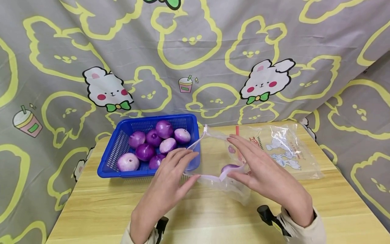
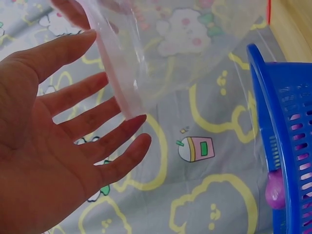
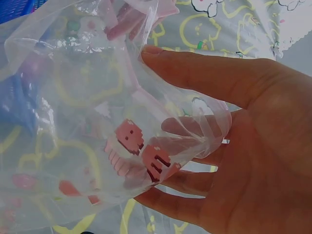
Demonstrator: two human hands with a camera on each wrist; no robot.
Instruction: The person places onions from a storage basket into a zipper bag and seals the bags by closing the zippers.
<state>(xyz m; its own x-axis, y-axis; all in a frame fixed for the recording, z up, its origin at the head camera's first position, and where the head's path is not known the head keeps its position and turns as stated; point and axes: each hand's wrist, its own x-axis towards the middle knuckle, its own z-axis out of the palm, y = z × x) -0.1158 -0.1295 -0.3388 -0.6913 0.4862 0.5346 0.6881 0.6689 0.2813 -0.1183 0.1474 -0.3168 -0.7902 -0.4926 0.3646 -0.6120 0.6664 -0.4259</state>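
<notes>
Between my hands is a clear zip bag [image 1: 210, 177], its mouth spread wide, with pink printed figures showing in the right wrist view. One purple onion [image 1: 230, 168] shows at the bag's right side. My left hand [image 1: 170, 179] has its fingers extended and spread along the left rim; the left wrist view shows fingertips right at the bag edge [image 2: 122, 92]. My right hand [image 1: 263, 169] touches the opposite side, thumb at the near rim and long fingers at the far rim, all fairly straight.
A blue plastic basket [image 1: 105, 169] with several purple onions [image 1: 145, 152] stands left of the bag. Another printed clear bag [image 1: 286, 152] lies flat at the right. Behind the wooden table [image 1: 207, 217] hangs a grey patterned cloth [image 1: 195, 40].
</notes>
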